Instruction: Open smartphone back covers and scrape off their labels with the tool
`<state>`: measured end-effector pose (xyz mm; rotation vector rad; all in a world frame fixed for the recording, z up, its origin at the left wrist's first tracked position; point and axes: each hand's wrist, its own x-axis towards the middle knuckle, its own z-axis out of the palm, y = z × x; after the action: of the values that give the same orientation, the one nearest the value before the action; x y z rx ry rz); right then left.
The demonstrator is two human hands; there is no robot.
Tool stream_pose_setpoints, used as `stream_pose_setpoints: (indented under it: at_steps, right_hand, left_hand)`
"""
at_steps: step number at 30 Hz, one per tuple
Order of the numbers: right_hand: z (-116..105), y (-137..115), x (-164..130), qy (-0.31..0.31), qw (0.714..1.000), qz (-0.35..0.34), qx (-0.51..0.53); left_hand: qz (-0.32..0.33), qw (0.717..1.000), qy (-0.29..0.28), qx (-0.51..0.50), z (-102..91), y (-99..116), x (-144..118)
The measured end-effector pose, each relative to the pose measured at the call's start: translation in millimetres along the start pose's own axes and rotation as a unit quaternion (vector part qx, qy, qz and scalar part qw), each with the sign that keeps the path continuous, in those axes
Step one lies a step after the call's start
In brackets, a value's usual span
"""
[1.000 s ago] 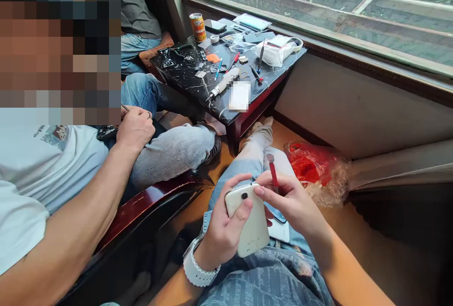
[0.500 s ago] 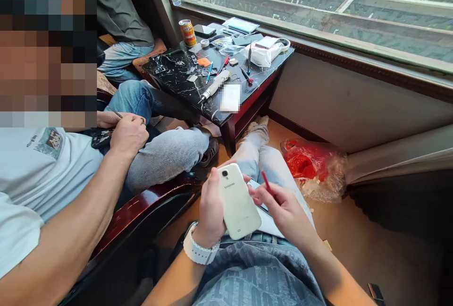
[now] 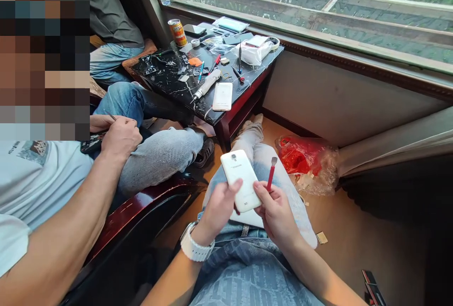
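Note:
A white Samsung smartphone (image 3: 243, 188) lies back side up above my lap, its camera end pointing away from me. My left hand (image 3: 220, 207) grips its lower left side, the thumb lying across the back cover. At the lower right corner, my right hand (image 3: 276, 209) pinches the phone's edge between thumb and fingers. The same right hand also holds a red-handled tool (image 3: 271, 176) with a flat, wide metal tip, pointing upward beside the phone. Under the hands, a flat white object (image 3: 247, 217) rests on my lap, mostly covered.
A dark marble table (image 3: 170, 89) ahead bears a rotary-style pen tool (image 3: 207, 85), a white phone (image 3: 222, 97), screwdrivers and a drink can (image 3: 177, 32). To my left sits a person (image 3: 120, 140) working on a device. A red plastic bag (image 3: 300, 157) lies on the floor.
The phone has moved away from me, and my left hand has slid down to its lower end. My right hand has come onto the phone's lower corner, with the red-handled tool now upright.

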<state>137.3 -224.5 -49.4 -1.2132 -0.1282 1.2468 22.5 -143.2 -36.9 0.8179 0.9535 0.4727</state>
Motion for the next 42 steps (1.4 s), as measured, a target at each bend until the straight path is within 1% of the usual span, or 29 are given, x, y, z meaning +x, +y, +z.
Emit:
stream_pose_setpoints:
  at_steps: [2, 3, 4, 6, 8, 11, 14, 17, 19, 22, 23, 25, 27, 29, 32, 34, 35, 39, 42]
  right_hand:
    - [0.7, -4.4, 0.3, 0.008, 1.000, 0.006, 0.009]
    - [0.6, -5.1, -0.2, 0.008, 1.000, 0.010, 0.010]
    - [0.2, -5.0, -0.8, 0.006, 1.000, 0.014, 0.008]
    - [-2.0, -3.8, -1.3, -0.004, 1.000, 0.016, -0.005]
    - [-4.9, -4.5, 0.6, -0.031, 0.999, 0.019, -0.032]
    - [-7.7, -13.3, 9.2, -0.063, 0.996, 0.031, -0.056]
    - [-6.7, -24.7, 20.2, -0.054, 0.997, 0.038, -0.050]
    - [-6.2, -26.6, 28.0, -0.032, 0.998, 0.038, -0.042]
    - [-7.3, -22.0, 31.2, -0.018, 0.999, 0.034, -0.037]
    - [-8.9, -13.7, 35.0, -0.011, 0.999, 0.030, -0.033]
    - [-9.1, -11.8, 36.1, -0.012, 0.999, 0.029, -0.031]
    - [-9.1, -9.8, 37.4, -0.019, 0.999, 0.030, -0.027]
    - [-10.2, -9.0, 36.5, -0.027, 0.999, 0.030, -0.022]
    - [-13.2, -7.7, 32.6, -0.056, 0.998, 0.036, -0.020]
    - [-18.0, -3.3, 22.5, -0.114, 0.992, 0.053, -0.023]
    - [-17.7, 0.2, 15.7, -0.124, 0.991, 0.055, -0.019]
    - [-16.1, 1.5, 13.1, -0.121, 0.991, 0.052, -0.012]
    - [-6.7, 1.4, 7.2, -0.102, 0.994, 0.037, 0.021]
    - [-6.3, -3.0, 3.5, -0.111, 0.993, 0.042, 0.026]
  left_hand:
    - [0.005, 0.990, -0.080, 0.113, -6.5, -3.0, -8.0]
    - [0.010, 0.983, -0.109, 0.147, -9.2, -3.8, -10.8]
    - [0.017, 0.979, -0.127, 0.160, -11.7, -4.2, -12.4]
    - [0.017, 0.974, -0.146, 0.171, -16.4, -4.3, -12.7]
    - [0.013, 0.970, -0.160, 0.182, -20.9, -3.9, -10.4]
    - [-0.002, 0.966, -0.184, 0.184, -24.9, -3.7, -8.1]
    - [-0.036, 0.959, -0.216, 0.179, -20.8, -4.9, -10.6]
    - [-0.029, 0.959, -0.188, 0.209, -9.2, -6.1, -15.3]
    - [0.001, 0.957, -0.149, 0.249, 0.0, -6.0, -17.5]
    - [0.048, 0.945, -0.091, 0.312, 11.2, -6.7, -19.0]
    - [0.061, 0.941, -0.073, 0.324, 13.7, -7.9, -19.3]
    - [0.072, 0.941, -0.056, 0.325, 16.3, -11.7, -19.5]
    - [0.071, 0.950, -0.041, 0.300, 16.2, -16.5, -18.4]
    - [0.060, 0.966, -0.019, 0.249, 14.6, -20.2, -15.0]
    - [0.037, 0.993, -0.003, 0.111, 13.6, -20.8, -6.7]
    - [0.021, 0.999, -0.010, 0.033, 15.2, -18.4, -2.4]
    - [0.015, 1.000, -0.014, 0.012, 16.6, -17.0, -1.4]
    - [-0.001, 1.000, -0.008, -0.020, 18.9, -12.4, -2.9]
    - [0.006, 1.000, 0.008, -0.009, 12.0, -8.5, -0.2]
